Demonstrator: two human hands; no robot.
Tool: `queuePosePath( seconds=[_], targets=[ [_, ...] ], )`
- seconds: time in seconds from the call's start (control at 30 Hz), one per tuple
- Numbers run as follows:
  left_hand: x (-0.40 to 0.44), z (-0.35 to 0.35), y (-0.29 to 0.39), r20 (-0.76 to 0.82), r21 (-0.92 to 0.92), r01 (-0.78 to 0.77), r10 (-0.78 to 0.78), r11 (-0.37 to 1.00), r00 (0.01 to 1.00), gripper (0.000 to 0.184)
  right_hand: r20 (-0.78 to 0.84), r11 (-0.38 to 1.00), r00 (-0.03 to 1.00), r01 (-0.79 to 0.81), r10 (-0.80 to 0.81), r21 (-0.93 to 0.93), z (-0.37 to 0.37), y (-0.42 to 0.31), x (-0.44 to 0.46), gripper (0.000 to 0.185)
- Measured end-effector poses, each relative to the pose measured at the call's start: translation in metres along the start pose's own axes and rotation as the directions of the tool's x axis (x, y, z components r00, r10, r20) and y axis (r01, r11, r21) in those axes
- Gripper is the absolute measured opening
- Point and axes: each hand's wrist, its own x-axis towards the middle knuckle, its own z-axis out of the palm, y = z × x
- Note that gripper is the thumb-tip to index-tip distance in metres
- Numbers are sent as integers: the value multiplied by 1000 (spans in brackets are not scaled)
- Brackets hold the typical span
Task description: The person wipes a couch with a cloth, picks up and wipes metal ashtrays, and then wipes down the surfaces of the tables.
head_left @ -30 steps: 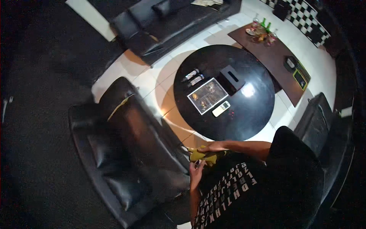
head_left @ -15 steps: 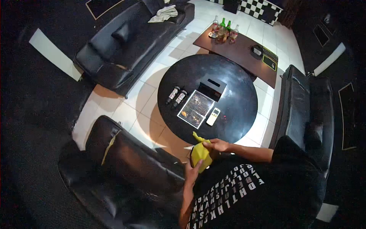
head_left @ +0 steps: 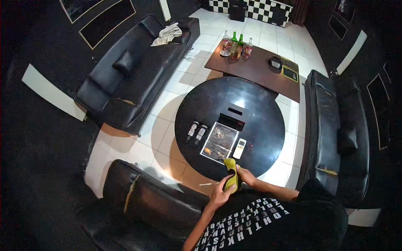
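A yellow cloth [head_left: 230,163] is held in front of my shirt, at the near edge of the round table. It looks folded or bunched, and a dark patch shows at its middle; I cannot make out whether that is shadow or an object inside. Closed around its lower left part is my left hand [head_left: 218,194]. My right hand [head_left: 247,176] grips its right side, thumb toward the top, with the other fingers partly hidden.
The black round table [head_left: 268,125] bears a clear-topped flat case [head_left: 220,141], a black box [head_left: 233,119], a white remote control [head_left: 240,149] and two dark cylinders [head_left: 197,133]. Bottles [head_left: 236,47] stand on a brown table [head_left: 259,67]. Black sofas [head_left: 125,79] surround these.
The view has tilted upward. The yellow cloth went from a broad, spread face to a narrower, folded shape with a dark patch. Both hands have shifted along it and still hold it.
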Motion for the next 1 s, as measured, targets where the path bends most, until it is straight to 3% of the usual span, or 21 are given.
queuePosePath(
  seconds=[0.1,0.2,0.23,0.27,0.33,0.37,0.43,0.5,0.53,0.6,0.63,0.67,0.73,0.77,0.87,0.93,1.0],
  targets=[
    [18,-18,23,136,-35,39,-34,999,990,46,-85,991,989,128,-124,47,14,26,53,58],
    [26,-38,18,280,-84,167,-138,982,950,51,-90,981,989,127,-115,144,33,14,52,55],
    [30,-47,16,306,-60,158,-133,986,943,51,-160,926,935,342,-317,159,49,29,71,49],
    [34,-58,13,332,-37,148,-127,988,935,52,-70,856,987,158,-142,492,60,46,81,41],
    [46,-79,-2,364,-27,130,-111,991,925,53,-108,875,914,407,-392,262,84,46,91,36],
    [50,-92,-8,382,-23,127,-109,992,918,53,-104,858,931,364,-351,362,97,42,94,32],
    [54,-128,-5,408,-61,153,-115,986,906,53,16,727,999,20,-42,686,123,26,111,33],
    [54,-168,2,417,-151,201,-122,968,901,51,-54,829,979,194,-195,525,155,10,129,34],
    [56,-194,2,404,-136,173,-105,976,909,51,-102,856,926,375,-363,357,177,-14,140,35],
    [47,-253,-9,368,-80,121,-83,989,926,51,-92,774,939,327,-333,542,234,-53,157,43],
    [44,-287,-17,406,-133,266,-192,955,893,51,-120,801,961,274,-249,532,258,-52,182,44],
    [40,-315,-22,373,-148,239,-170,960,912,51,-146,831,977,207,-153,517,278,-48,200,45],
    [28,-370,-18,310,-171,194,-134,966,941,51,-144,846,981,184,-128,501,326,-75,218,48],
    [24,-394,-13,290,-185,188,-130,965,948,50,19,870,990,114,-140,479,339,-73,235,49],
    [21,-433,-5,236,-102,27,-3,994,972,50,4,861,924,355,-383,364,377,-127,234,53],
    [29,-452,11,245,-14,9,-5,1000,969,52,56,815,861,455,-505,358,380,-132,253,56],
    [46,-462,13,272,81,-19,-4,997,962,54,5,761,800,568,-599,315,380,-140,271,55]
  ],
)
